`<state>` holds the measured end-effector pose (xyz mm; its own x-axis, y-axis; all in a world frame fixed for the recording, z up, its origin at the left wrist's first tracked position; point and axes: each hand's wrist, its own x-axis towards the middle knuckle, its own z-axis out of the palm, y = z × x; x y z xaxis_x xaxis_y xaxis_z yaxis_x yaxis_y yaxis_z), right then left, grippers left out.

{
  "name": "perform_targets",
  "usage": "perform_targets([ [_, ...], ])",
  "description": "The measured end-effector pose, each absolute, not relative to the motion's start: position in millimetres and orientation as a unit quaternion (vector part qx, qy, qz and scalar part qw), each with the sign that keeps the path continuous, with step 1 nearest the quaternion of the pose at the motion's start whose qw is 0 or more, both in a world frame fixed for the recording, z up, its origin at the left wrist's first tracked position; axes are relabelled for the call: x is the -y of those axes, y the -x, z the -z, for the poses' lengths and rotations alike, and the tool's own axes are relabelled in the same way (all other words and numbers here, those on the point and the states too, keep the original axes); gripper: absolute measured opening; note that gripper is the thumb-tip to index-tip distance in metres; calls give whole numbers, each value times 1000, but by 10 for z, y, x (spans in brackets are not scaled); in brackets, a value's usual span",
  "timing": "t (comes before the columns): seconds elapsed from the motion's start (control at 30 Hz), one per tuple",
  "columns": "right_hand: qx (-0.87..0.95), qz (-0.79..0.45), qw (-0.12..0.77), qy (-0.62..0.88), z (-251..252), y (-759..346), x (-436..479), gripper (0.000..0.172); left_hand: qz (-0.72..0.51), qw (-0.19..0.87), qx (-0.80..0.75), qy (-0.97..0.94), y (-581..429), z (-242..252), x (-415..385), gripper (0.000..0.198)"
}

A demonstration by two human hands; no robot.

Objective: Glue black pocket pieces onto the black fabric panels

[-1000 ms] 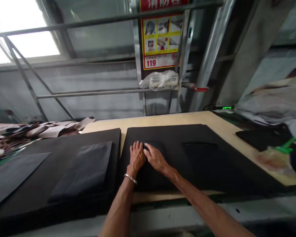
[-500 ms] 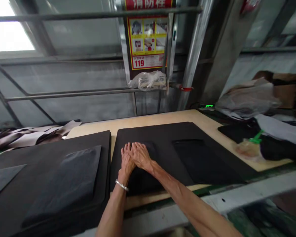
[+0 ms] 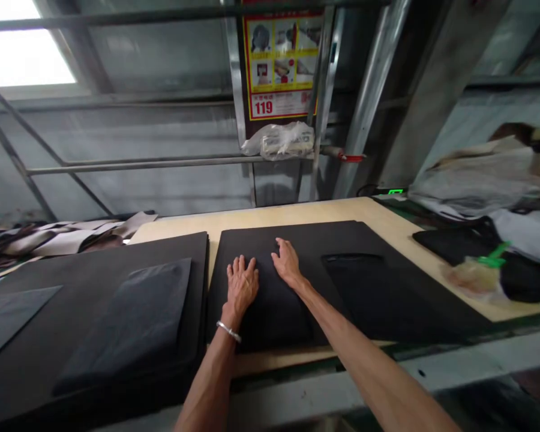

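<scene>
My left hand [image 3: 243,283] lies flat with spread fingers on a black fabric panel [image 3: 274,318], which rests on a large black sheet [image 3: 315,240]. A bracelet circles the left wrist. Near the panel's upper right edge is my right hand [image 3: 288,262], its fingers partly extended and holding nothing. Whether it touches the panel is hard to tell. Right of it, a second black panel [image 3: 378,294] lies on the same sheet. On the left, a stack of black sheets [image 3: 162,255] bears a dark, slightly shiny panel [image 3: 135,318] and a grey piece [image 3: 13,312].
Beneath the sheets is a pale wooden board [image 3: 189,227]. Leather-like scraps [image 3: 67,239] are piled at the far left. On the right lie a plastic bag with a green tie [image 3: 477,276] and crumpled wrapping [image 3: 481,180]. A metal rail [image 3: 153,162] runs behind the table.
My hands were overlapped on the black panel and are now apart, the right one moved to the right. The camera view has shifted a little left and down.
</scene>
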<state>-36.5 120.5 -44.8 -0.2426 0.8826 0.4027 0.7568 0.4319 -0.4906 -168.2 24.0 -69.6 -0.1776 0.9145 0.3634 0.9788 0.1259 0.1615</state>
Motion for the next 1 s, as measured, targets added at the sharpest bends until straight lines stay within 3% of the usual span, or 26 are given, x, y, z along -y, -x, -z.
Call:
perform_targets([
  [0.1, 797, -74, 330, 500, 497, 390, -1189, 55, 176, 80, 744, 640, 1685, 668, -241, 45],
  [0.33, 818, 29, 229, 528, 336, 403, -1169, 50, 183, 72, 746, 636, 1667, 649, -237, 45],
  [0.6, 883, -51, 186, 429, 467, 758, -787, 37, 171, 73, 746, 639, 1722, 731, -260, 51],
  [0.8, 831, -49, 165, 529, 593, 405, -811, 57, 213, 89, 749, 621, 1703, 748, -286, 50],
  [1.0, 802, -17, 184, 568, 499, 264, -592, 63, 234, 48, 749, 619, 1722, 704, -297, 49],
])
